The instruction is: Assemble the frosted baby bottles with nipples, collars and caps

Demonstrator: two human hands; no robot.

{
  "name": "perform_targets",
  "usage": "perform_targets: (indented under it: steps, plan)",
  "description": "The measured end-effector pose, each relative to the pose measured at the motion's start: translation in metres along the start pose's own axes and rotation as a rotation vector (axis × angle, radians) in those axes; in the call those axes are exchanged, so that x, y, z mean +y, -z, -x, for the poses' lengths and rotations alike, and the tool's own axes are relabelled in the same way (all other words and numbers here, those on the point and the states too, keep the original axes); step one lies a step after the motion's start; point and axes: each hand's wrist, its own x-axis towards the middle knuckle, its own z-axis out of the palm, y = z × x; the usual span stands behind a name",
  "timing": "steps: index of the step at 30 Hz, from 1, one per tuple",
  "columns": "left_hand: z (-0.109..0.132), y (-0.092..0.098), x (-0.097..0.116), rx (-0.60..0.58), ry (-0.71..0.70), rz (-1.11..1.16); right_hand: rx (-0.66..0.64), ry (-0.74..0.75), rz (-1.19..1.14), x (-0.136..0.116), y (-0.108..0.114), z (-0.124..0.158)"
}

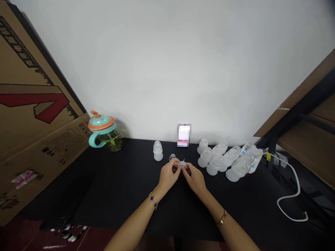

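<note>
Pinches a small translucent piece between left hand and right hand, both curled nearly closed, near the middle of the desk. Has a clear dome just beyond, and a white bottle toward the back edge

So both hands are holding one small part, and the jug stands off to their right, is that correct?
Not quite: the head view shows the left hand and right hand holding one small part, as you say, but the jug stands off to their left, not their right.
</note>
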Motion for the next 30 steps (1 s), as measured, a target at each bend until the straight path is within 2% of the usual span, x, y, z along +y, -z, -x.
perform_targets:
  steps: [30]
  plan:
    - [0.0016,-0.0016,0.0008,0.003,0.031,-0.082,0.015,0.004,0.03,-0.0027,0.0029,-0.001]
